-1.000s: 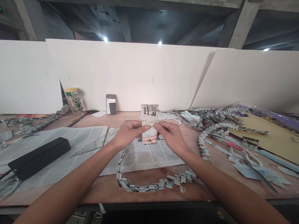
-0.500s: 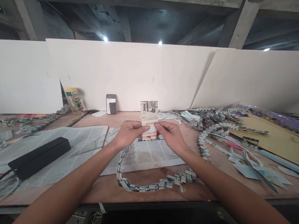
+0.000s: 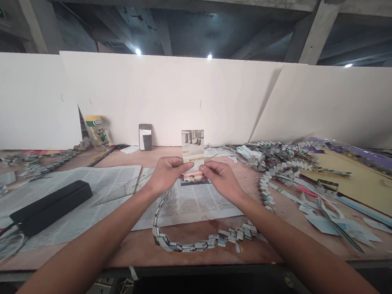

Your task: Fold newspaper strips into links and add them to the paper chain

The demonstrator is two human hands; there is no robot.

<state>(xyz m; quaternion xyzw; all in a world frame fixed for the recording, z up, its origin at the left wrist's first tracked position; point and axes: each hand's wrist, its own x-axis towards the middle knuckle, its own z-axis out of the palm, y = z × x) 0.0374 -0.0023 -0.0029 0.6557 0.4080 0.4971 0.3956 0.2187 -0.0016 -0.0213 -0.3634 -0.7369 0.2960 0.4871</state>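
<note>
Both hands hold a narrow printed paper strip (image 3: 193, 150) upright above the table's middle. My left hand (image 3: 166, 174) pinches its lower left edge, my right hand (image 3: 221, 178) pinches its lower right edge, thumbs close together. Most of the strip stands above the fingers. Under the hands lies a spread newspaper sheet (image 3: 191, 204). A chain of folded paper links (image 3: 194, 245) curves from below my left wrist round to the front.
A black box (image 3: 52, 205) with a cable lies front left on newspaper. A clear ruler (image 3: 116, 195), a bottle (image 3: 96, 130) and a phone (image 3: 145, 136) stand further back. At right: heaped paper chains (image 3: 280, 156), scissors (image 3: 336, 223), paper scraps, brown card (image 3: 364, 182). White boards wall the back.
The strip has slid upward between my fingers: more of it stands above the hands and less hangs below. Hands stay almost in place.
</note>
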